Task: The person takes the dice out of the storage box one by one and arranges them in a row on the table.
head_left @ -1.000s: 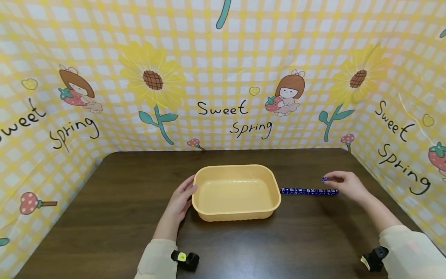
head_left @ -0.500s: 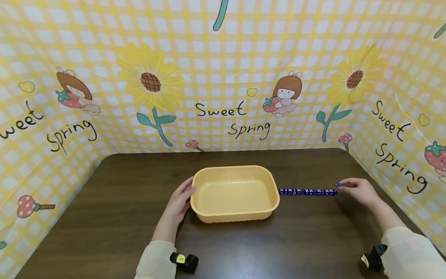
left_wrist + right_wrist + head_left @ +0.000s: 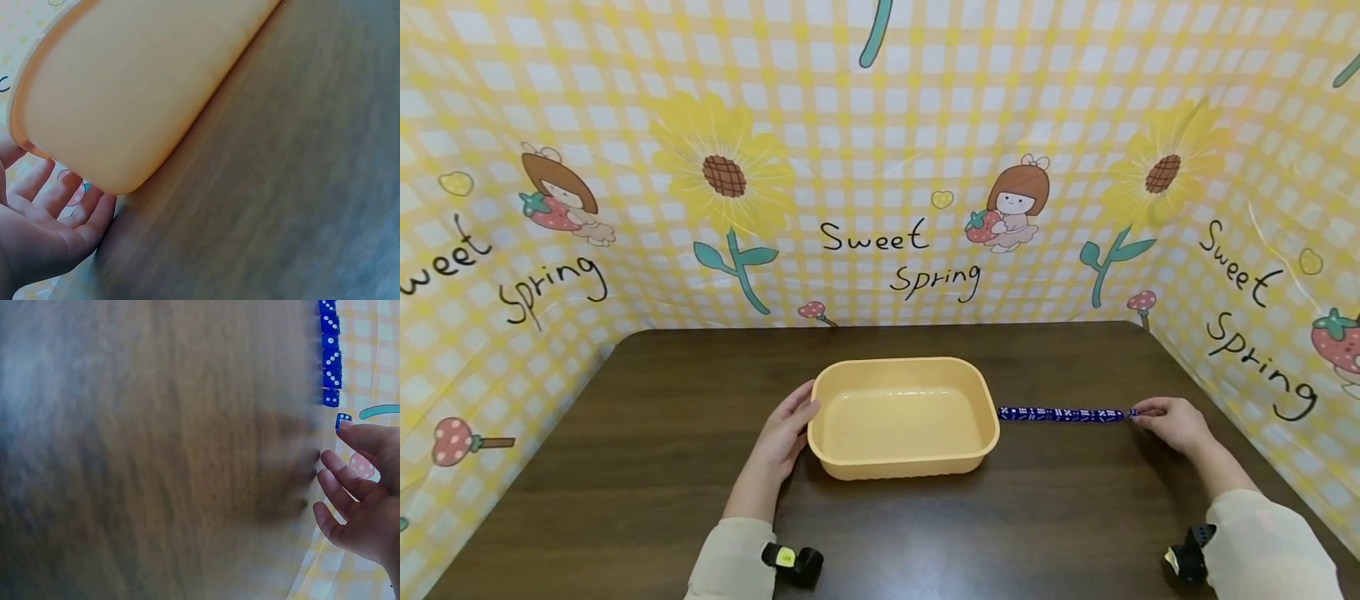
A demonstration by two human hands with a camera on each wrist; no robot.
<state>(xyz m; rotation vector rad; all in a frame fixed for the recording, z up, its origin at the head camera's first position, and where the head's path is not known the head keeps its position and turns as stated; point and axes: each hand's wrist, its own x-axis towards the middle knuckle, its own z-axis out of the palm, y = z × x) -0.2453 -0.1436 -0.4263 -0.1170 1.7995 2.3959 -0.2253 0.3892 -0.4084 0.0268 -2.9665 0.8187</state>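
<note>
A yellow plastic tub stands mid-table. My left hand holds its left end, thumb at the rim; in the left wrist view the fingers lie along the outer wall. A straight row of blue dice with white pips runs right from the tub's right side. Just past the row's right end, my right hand pinches a single blue die between thumb and fingertips. A small gap separates this die from the last one in the row. The other right fingers are spread loosely.
The dark wooden table reaches back to a yellow checked cloth, which rises behind and at both sides. Black wrist cameras are strapped over both pale sleeves.
My right hand has moved right and down with the die, from above the row to its right end. The left hand stays at the tub.
</note>
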